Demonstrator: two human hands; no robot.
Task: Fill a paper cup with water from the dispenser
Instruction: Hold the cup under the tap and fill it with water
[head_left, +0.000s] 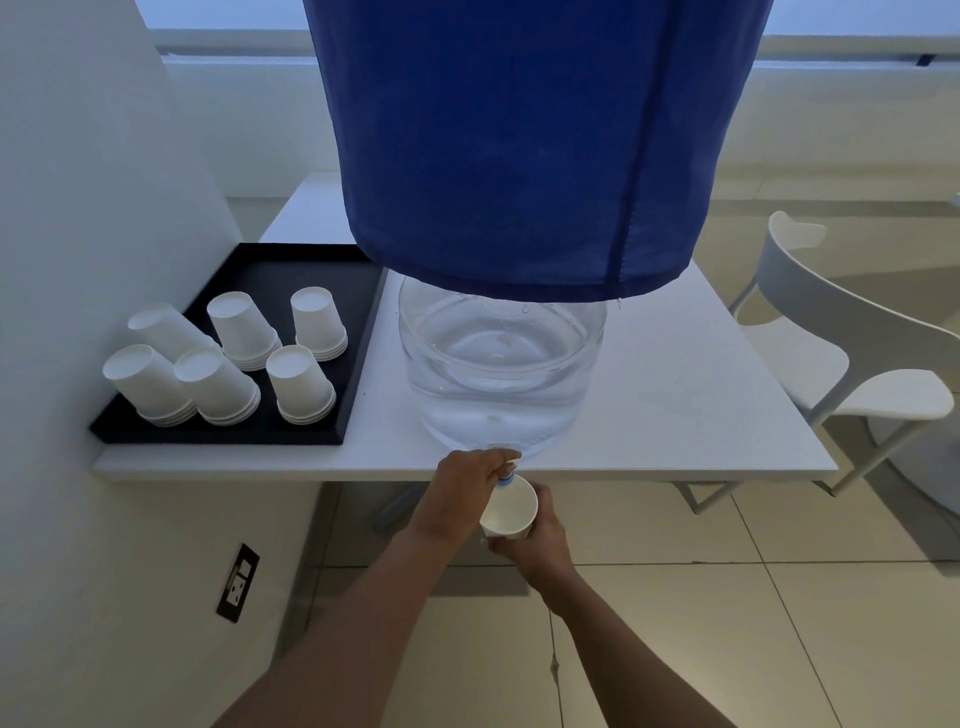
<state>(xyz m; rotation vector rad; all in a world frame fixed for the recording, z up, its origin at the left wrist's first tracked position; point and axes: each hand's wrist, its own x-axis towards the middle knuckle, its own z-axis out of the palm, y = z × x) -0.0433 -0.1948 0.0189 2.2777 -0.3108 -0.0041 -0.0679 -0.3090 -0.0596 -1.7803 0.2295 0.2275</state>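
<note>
Left fingers: my left hand (470, 475) is closed around the tap (506, 479) at the near base of the dispenser, fingers curled over its top; the blue spout tip shows just below them.

Right fingers: my right hand (535, 540) is wrapped around the paper cup (509, 512) from the near and right side, clamped on its wall, thumb near the base.

Cup position: upright, tilted slightly toward me, its mouth directly under the spout, rim almost touching the blue tip, hanging off the near edge of the table (701, 395).

Water in cup: I cannot tell; the inside looks white, and no stream is clear.

Dispenser: a clear water jar (501, 364) stands on the table, its upper part under a blue cloth cover (519, 156); water is visible in the lower part.

Doing this step well: I judge I should keep the cup level and centred under the spout, grip lightly so the thin wall does not buckle as it gains weight, open the tap gently, and close it before the water nears the rim.

Risk: the cup is over the floor (727, 623), so any drift right or left spills there.

Further out: stacks of upside-down paper cups (301, 384) sit on a black tray (260, 434) at the left; a white chair (852, 374) stands at the right.
</note>
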